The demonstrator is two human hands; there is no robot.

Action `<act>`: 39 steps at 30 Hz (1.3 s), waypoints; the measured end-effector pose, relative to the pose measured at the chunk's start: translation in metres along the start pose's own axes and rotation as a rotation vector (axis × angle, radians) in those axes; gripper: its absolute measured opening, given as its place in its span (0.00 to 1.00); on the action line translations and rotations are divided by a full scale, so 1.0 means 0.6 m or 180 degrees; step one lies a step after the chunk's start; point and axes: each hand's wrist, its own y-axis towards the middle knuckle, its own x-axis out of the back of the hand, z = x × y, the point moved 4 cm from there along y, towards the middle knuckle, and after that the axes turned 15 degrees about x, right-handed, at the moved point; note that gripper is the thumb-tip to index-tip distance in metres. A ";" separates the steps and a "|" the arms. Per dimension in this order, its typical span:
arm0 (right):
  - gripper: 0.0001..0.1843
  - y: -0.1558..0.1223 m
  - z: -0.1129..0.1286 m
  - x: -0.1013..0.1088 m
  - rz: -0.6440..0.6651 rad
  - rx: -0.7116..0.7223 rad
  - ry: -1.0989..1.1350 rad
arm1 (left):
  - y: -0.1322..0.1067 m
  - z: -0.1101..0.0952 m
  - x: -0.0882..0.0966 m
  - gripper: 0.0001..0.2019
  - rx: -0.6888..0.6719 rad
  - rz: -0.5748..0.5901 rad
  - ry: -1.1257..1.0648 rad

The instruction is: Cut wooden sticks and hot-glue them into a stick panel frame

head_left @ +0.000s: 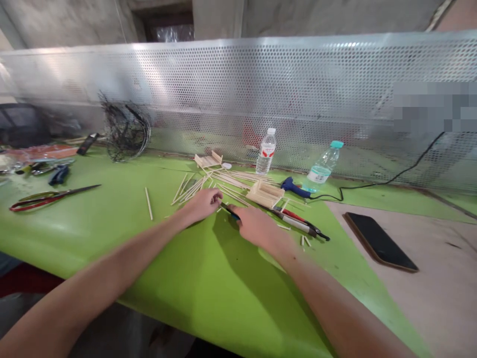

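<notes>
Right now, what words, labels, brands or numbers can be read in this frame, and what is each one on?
No text can be read.
Clear bottle, red-and-white label: print too blurred.
Teal-capped bottle, pale label: print too small.
Phone: screen dark, nothing shown.
Dark tool in the right hand: no marking visible.
</notes>
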 end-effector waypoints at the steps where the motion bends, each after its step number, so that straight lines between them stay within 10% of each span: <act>1: 0.31 0.000 -0.002 0.000 0.0013 -0.0007 0.0028 | 0.000 -0.001 0.001 0.13 -0.0051 -0.0017 0.0003; 39: 0.30 -0.012 -0.005 -0.004 -0.0390 0.0065 -0.0518 | 0.012 0.004 -0.003 0.12 -0.0632 0.0321 0.0168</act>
